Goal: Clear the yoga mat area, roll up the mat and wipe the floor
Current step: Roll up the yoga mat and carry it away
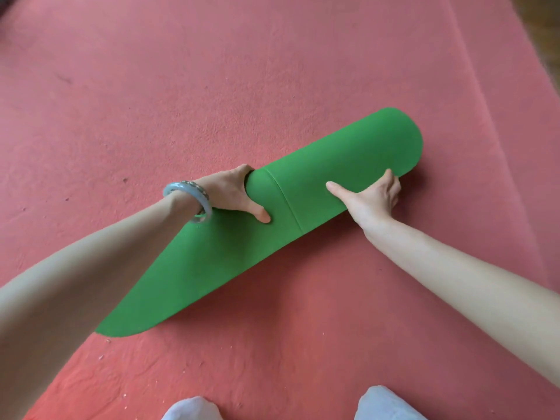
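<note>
A green yoga mat (342,159) lies on the red carpet, rolled into a thick cylinder that runs from the centre toward the upper right. Its loose end (181,283) spreads flat toward the lower left, partly under my left forearm. My left hand (230,192) grips the roll's near-left end, thumb on top and fingers hidden behind the roll. My right hand (372,197) wraps the roll's lower side near its middle, thumb stretched along the surface and fingers curled under.
The red carpet (212,86) covers nearly the whole view, with small crumbs near the bottom left. Its edge runs down the right side, beside a strip of wooden floor (542,40). My two knees in pale trousers show at the bottom edge.
</note>
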The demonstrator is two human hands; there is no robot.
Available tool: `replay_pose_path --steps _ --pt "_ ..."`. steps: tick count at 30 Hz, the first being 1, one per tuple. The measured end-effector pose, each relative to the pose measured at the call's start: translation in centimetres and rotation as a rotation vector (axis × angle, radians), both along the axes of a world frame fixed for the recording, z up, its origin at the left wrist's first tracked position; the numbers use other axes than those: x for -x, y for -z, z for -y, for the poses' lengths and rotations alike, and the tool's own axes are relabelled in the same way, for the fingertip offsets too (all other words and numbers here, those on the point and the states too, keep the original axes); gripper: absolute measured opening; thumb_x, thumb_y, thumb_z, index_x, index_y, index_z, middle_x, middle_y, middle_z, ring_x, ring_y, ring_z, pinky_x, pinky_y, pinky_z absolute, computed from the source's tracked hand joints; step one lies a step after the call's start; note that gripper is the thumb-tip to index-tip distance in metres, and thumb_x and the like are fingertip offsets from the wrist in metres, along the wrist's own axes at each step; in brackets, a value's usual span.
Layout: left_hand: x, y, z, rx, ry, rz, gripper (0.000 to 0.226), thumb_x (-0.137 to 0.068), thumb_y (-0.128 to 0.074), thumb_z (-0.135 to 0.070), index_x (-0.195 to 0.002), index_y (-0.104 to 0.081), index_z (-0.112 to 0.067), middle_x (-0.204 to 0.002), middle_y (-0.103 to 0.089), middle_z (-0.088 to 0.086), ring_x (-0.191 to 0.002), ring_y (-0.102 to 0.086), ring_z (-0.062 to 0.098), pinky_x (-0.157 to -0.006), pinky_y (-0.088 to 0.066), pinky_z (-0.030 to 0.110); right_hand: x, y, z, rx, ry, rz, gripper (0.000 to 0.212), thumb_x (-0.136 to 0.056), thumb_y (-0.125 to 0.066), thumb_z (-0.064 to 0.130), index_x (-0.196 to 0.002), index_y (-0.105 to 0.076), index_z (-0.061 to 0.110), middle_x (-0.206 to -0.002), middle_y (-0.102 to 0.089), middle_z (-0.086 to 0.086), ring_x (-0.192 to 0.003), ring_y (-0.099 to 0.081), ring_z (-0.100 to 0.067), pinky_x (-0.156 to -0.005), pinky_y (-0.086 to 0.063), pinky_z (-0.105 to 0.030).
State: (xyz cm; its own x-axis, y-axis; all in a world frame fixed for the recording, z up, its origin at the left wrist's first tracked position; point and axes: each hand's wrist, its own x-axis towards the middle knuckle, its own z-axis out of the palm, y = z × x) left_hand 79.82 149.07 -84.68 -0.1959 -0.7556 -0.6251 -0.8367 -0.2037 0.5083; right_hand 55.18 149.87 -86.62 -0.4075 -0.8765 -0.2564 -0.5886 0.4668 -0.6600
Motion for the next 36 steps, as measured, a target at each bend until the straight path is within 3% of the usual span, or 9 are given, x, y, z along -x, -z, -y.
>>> replay_pose_path --steps 2,6,10,13,18,22,27,30,36 --pt "-0.3 0.1 0.5 -0.018 -0.024 -0.046 0.097 -0.052 -0.085 -0.049 -0.132 -0.035 -0.028 -0.11 -0.059 -0.007 -0.099 -0.059 0.016 -0.087 -0.049 0.036 0.3 0.6 -0.1 -0.069 0.085 0.173 0.12 -0.063 -0.082 0.047 -0.149 -0.007 0.009 -0.155 -0.012 -0.011 -0.143 -0.016 -0.023 -0.115 -0.018 -0.034" --pt "-0.9 0.5 0.7 -0.058 -0.08 -0.145 0.079 -0.057 -0.086 -0.041 -0.123 -0.043 -0.03 -0.103 -0.065 -0.007 -0.09 -0.065 0.013 -0.079 -0.053 0.034 -0.5 1.9 -1.2 -0.243 0.203 0.912 0.107 -0.055 -0.089 0.036 -0.139 -0.028 0.006 -0.147 -0.033 -0.012 -0.135 -0.035 -0.024 -0.11 -0.033 -0.045" --pt "-0.7 1.9 -1.5 -0.209 -0.205 -0.364 0.085 -0.04 -0.086 -0.047 -0.116 -0.055 -0.024 -0.102 -0.072 0.001 -0.087 -0.071 0.021 -0.08 -0.057 0.04 -3.3 3.2 -1.7 -0.324 0.082 1.145 0.119 -0.036 -0.094 0.034 -0.139 -0.035 0.024 -0.127 -0.062 -0.004 -0.115 -0.059 -0.023 -0.096 -0.048 -0.049" --pt "-0.7 2.2 -2.7 -0.278 -0.295 -0.567 0.102 -0.027 -0.088 -0.056 -0.118 -0.056 -0.023 -0.107 -0.072 0.003 -0.094 -0.07 0.024 -0.076 -0.057 0.034 -3.9 3.4 -0.8 -0.249 0.047 1.187 0.099 -0.052 -0.09 0.023 -0.134 -0.035 0.032 -0.122 -0.064 -0.002 -0.109 -0.063 -0.026 -0.088 -0.052 -0.054" --pt "-0.4 0.0 0.1 -0.253 -0.39 -0.76 0.099 -0.021 -0.089 -0.057 -0.107 -0.059 -0.019 -0.095 -0.074 0.005 -0.081 -0.072 0.02 -0.061 -0.057 0.026 -3.8 -1.1 4.2 -0.126 -0.068 1.097 0.09 -0.063 -0.084 0.023 -0.135 -0.032 0.038 -0.122 -0.063 -0.001 -0.108 -0.061 -0.027 -0.059 -0.054 -0.035" --pt "0.1 -6.2 3.9 -0.161 -0.351 -0.781 0.098 -0.019 -0.088 -0.058 -0.103 -0.06 -0.016 -0.088 -0.075 0.003 -0.074 -0.072 0.017 -0.057 -0.056 0.025 -3.6 -8.2 8.1 -0.053 -0.107 1.072 0.075 -0.07 -0.08 0.02 -0.132 -0.04 0.032 -0.12 -0.063 -0.005 -0.105 -0.061 -0.027 -0.063 -0.056 -0.04" --pt "1.9 -19.5 7.0 -0.158 -0.283 -0.753 0.1 -0.019 -0.088 -0.059 -0.105 -0.06 -0.017 -0.091 -0.075 0.003 -0.077 -0.072 0.018 -0.06 -0.057 0.027 -1.4 -21.6 9.8 -0.02 -0.063 1.126 0.074 -0.071 -0.078 0.016 -0.133 -0.039 0.03 -0.123 -0.059 -0.008 -0.106 -0.058 -0.029 -0.067 -0.056 -0.045" --pt "3.2 -29.5 8.6 -0.169 -0.233 -0.684 0.104 -0.023 -0.088 -0.055 -0.115 -0.055 -0.019 -0.105 -0.072 0.007 -0.089 -0.071 0.024 -0.069 -0.059 0.033 0.6 -30.7 10.1 -0.036 -0.035 1.162 0.076 -0.07 -0.078 0.013 -0.133 -0.039 0.029 -0.125 -0.058 -0.011 -0.106 -0.058 -0.032 -0.075 -0.055 -0.053" --pt "6.4 -51.3 10.1 -0.174 -0.184 -0.605 0.071 -0.041 -0.075 -0.044 -0.108 -0.059 -0.025 -0.107 -0.071 0.006 -0.096 -0.069 0.026 -0.081 -0.057 0.037 3.9 -50.5 10.3 -0.037 -0.007 1.246 0.074 -0.066 -0.078 0.009 -0.13 -0.043 0.024 -0.126 -0.059 -0.012 -0.107 -0.059 -0.032 -0.074 -0.054 -0.053"
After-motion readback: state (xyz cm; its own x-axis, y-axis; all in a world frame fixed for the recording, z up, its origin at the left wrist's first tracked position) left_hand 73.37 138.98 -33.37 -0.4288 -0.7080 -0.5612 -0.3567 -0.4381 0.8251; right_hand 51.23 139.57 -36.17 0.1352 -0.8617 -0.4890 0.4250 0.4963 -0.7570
